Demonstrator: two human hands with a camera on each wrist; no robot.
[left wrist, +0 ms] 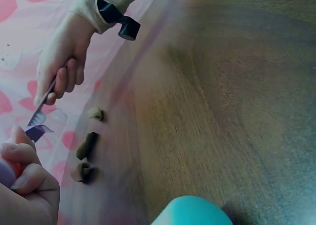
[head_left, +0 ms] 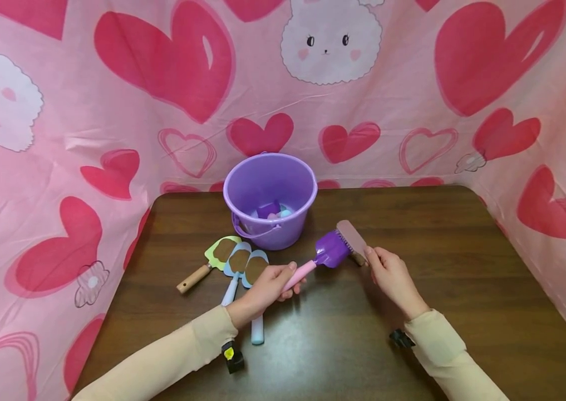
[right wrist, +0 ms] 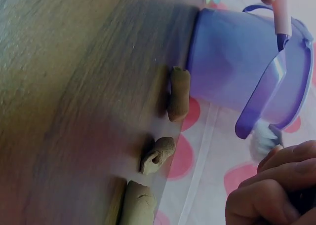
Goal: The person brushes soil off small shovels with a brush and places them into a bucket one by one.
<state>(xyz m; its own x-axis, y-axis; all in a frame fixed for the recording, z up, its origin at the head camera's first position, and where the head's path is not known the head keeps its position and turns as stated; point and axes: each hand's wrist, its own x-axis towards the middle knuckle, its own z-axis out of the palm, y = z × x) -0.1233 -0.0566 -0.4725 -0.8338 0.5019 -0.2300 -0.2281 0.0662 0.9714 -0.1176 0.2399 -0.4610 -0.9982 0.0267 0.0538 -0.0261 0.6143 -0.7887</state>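
Observation:
In the head view my left hand (head_left: 270, 287) grips the pink handle of a small toy shovel (head_left: 331, 250), its purple blade pointing right. My right hand (head_left: 393, 275) pinches a flat pinkish brush (head_left: 352, 236), bristles against the blade's far edge. From the right wrist, the purple blade (right wrist: 261, 94) and the brush's pale bristles (right wrist: 261, 142) meet near the blade tip. The left wrist view shows the fingers of my left hand (left wrist: 32, 180) curled round the handle; much of the shovel is hidden there.
A purple bucket (head_left: 272, 231) with small items inside stands behind my hands. A green scoop (head_left: 210, 253) with a wooden handle and two light-blue scoops (head_left: 257, 331) lie left. Brown rolled pieces (right wrist: 178, 94) lie on the wooden table (head_left: 463, 278) near the brush. Patterned cloth surrounds the table.

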